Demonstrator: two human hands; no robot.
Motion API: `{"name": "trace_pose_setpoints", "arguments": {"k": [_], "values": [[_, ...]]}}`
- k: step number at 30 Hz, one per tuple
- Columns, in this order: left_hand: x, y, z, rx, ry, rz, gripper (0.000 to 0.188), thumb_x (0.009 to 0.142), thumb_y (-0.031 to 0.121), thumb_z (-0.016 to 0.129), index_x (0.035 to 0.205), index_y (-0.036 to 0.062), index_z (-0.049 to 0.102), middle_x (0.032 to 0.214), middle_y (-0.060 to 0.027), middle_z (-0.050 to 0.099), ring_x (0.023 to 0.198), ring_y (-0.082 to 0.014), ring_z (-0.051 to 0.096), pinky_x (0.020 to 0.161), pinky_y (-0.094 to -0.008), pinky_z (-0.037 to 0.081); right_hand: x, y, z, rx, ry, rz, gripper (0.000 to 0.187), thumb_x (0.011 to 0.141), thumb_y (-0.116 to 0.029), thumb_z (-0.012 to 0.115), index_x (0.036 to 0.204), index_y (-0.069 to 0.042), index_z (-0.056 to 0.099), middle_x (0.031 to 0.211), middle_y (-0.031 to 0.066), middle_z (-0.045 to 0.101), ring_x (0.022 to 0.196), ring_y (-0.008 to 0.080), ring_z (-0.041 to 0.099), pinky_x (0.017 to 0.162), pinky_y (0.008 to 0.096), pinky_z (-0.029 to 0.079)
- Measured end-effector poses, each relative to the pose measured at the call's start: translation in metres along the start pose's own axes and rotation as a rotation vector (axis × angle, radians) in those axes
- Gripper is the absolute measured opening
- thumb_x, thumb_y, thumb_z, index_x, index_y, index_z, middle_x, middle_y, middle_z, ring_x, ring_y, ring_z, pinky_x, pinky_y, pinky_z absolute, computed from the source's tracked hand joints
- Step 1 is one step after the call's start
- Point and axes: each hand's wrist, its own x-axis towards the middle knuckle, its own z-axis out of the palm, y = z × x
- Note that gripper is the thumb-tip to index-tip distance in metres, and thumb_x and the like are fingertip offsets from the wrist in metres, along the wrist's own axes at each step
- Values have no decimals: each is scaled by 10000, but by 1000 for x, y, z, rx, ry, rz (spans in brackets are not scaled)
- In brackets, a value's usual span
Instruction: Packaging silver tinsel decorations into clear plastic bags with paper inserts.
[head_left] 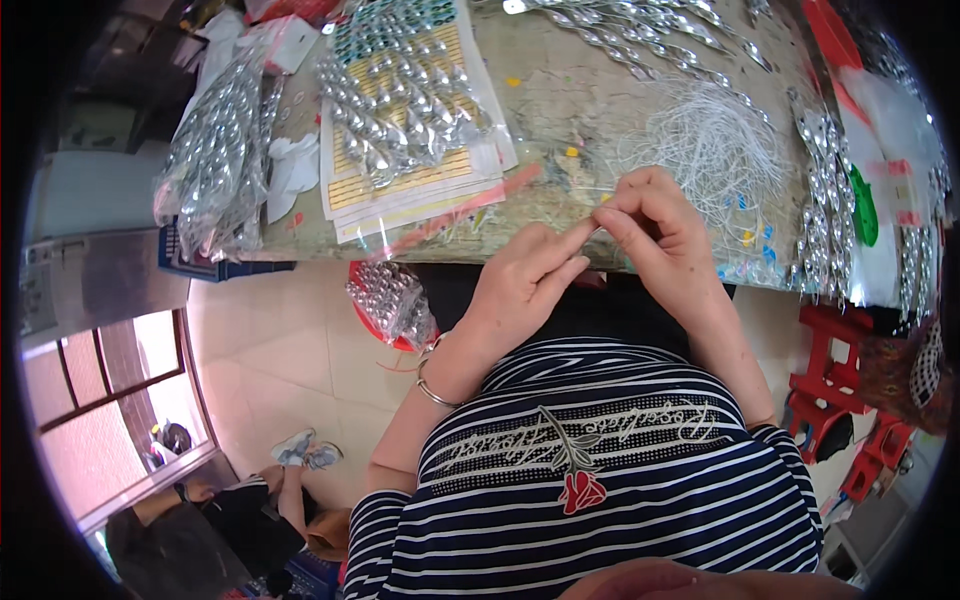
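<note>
My left hand (528,272) and my right hand (662,232) meet at the fingertips just over the near edge of the work table. Each is closed in a pinch, thumb against forefinger. Between them is a thin white string (590,188), of which a short length shows beside the right fingers; the rest is hidden by the fingers. To the right of my right hand lies a loose tangle of white strings (715,150). Silver twisted strips (640,35) are spread behind it, and more hang over the table edge at right (825,200).
Bagged silver twists (400,100) rest on printed sheets (350,215); another bag (220,150) lies further left. A red basin (372,325) with bagged twists stands below the table. Red stools (830,360) are at right. Another person's legs and shoes (308,450) show at lower left.
</note>
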Motion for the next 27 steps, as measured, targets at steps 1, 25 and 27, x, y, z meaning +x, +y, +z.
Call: {"name": "trace_pose_setpoints", "arguments": {"k": [1,25,27], "values": [[-1,1,0,10,-22,-14,404,885,105,638,1288,118,609,763,-88,507,694,-225,543,654,-314,459,-1,3,-1,16,2,-21,27,891,-52,648,883,-27,642,938,29,532,803,86,501,686,214,401],[-1,1,-6,-414,38,-288,136,854,57,690,980,29,735,961,-51,662,864,-131,619,752,-240,484,-2,-6,2,189,-194,285,110,930,-117,615,934,-8,631,977,32,547,901,116,536,797,263,433],[-7,-4,-12,-266,74,-196,151,865,18,664,1003,3,724,1010,-47,652,846,-89,584,696,-205,466,-7,-2,-4,133,-195,333,115,922,-120,624,937,-8,639,963,43,559,880,131,554,770,275,446]]}}
